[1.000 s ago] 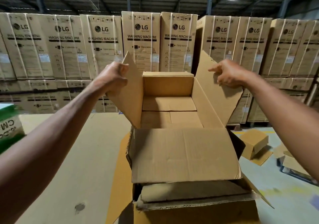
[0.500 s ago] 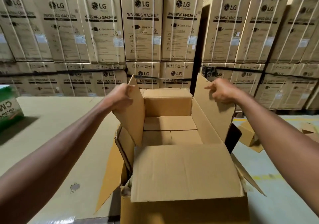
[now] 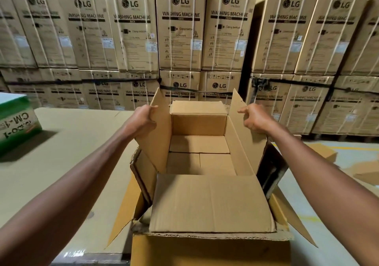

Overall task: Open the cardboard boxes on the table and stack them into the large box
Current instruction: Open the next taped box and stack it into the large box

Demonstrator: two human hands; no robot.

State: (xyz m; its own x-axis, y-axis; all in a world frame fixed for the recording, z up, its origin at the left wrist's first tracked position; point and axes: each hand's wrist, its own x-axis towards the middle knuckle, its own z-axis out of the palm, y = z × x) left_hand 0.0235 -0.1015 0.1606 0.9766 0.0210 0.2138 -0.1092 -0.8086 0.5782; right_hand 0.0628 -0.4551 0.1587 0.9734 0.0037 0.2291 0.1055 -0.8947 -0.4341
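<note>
Beside the table [image 3: 61, 142], at its right edge, an opened cardboard box [image 3: 200, 149] sits down inside the mouth of a large box [image 3: 211, 249], whose torn rim and splayed outer flaps frame it from below. From the head camera, the inner box shows its bare bottom panels, its near flap [image 3: 211, 203] folded flat toward the viewer and its far flap [image 3: 198, 107] folded outward. The left hand [image 3: 141, 120] grips the upright left flap [image 3: 158, 130], fingers curled over its outer face and thumb at its top edge. The right hand [image 3: 253, 117] is at the outer face of the upright right flap [image 3: 240, 140], fingers loosely bent; whether it actually pinches the flap cannot be told. A green and white carton [image 3: 16, 122] stands on the table at far left. Strapped washing machine cartons [image 3: 180, 26] form a wall behind, and cardboard scraps [image 3: 361, 169] lie on the floor at right.
</note>
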